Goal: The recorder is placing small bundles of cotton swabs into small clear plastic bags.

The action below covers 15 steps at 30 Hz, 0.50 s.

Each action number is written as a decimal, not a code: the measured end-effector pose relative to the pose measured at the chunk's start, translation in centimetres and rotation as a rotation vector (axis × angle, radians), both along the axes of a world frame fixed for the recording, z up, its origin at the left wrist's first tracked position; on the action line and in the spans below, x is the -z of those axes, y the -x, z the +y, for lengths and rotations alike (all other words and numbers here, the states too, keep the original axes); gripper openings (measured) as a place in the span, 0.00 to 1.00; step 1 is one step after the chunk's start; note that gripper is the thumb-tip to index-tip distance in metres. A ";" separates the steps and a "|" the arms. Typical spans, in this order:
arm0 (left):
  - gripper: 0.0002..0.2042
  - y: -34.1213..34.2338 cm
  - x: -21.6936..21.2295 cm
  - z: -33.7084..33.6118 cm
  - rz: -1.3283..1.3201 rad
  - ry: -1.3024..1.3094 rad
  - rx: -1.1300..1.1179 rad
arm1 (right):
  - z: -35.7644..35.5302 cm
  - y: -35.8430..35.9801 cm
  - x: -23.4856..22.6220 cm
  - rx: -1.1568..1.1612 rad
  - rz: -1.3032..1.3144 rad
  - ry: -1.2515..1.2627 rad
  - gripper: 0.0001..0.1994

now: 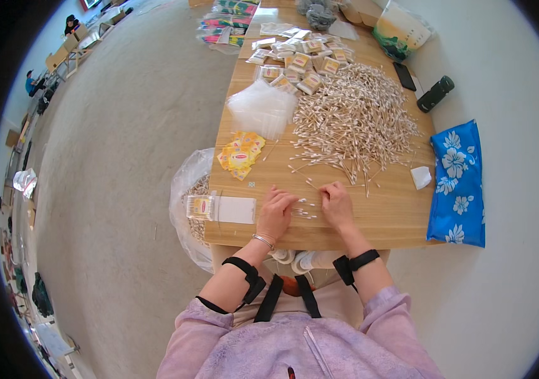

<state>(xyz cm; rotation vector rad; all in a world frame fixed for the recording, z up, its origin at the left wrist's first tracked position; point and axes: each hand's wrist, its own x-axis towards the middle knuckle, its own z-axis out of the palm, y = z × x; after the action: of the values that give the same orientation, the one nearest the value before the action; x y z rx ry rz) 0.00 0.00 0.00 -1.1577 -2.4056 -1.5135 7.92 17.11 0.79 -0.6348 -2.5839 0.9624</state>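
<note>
My left hand (275, 211) rests near the table's front edge, fingers curled round a few cotton swabs (304, 208) whose white tips stick out to the right. Just right of those tips, my right hand (337, 203) is closed with thumb and fingers together; what it pinches, if anything, is hidden. Beyond both hands spreads a big heap of loose cotton swabs (358, 117), with stray ones reaching toward my right hand. Left of my left hand lie a white card (237, 210) and a clear pack of swabs (200, 207) with a yellow label.
Yellow printed cards (241, 155), clear plastic bags (262, 107) and filled swab packs (301, 63) lie along the table's left and far parts. A blue flowered pouch (457, 183), black bottle (435, 94) and phone (404, 76) line the right side. A swab-filled bag (184, 183) stands below the left edge.
</note>
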 end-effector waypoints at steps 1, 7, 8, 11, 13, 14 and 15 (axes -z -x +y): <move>0.06 -0.1 -0.1 0.0 -0.001 0.009 0.020 | 0.0 0.3 0.0 0.038 -0.002 -0.040 0.04; 0.09 0.5 -0.3 -0.4 0.017 0.046 0.088 | -0.3 2.3 -0.4 -0.024 0.005 -0.118 0.05; 0.10 0.6 -0.4 -0.4 0.038 0.051 0.078 | -0.4 2.5 -0.3 -0.130 0.023 -0.126 0.05; 0.16 -0.2 -1.2 -0.4 -0.004 0.039 -0.021 | -1.8 2.7 -0.5 -0.172 0.025 -0.035 0.04; 0.20 -0.4 -1.3 -0.4 -0.015 0.046 -0.028 | -2.2 3.5 -1.1 -0.047 0.084 -0.083 0.04; 0.23 -0.4 -1.3 -0.4 -0.024 0.051 -0.031 | -2.3 4.0 -1.4 0.082 0.146 -0.134 0.04; 0.23 -0.4 -1.4 -0.3 -0.026 0.050 -0.027 | -2.2 4.4 -1.3 0.086 0.143 -0.135 0.04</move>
<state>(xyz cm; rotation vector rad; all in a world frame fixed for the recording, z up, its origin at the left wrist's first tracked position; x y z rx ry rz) 0.44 -0.28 1.39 -1.1165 -2.4798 -1.4779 3.50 14.95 2.07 -0.6122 -2.4500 0.7696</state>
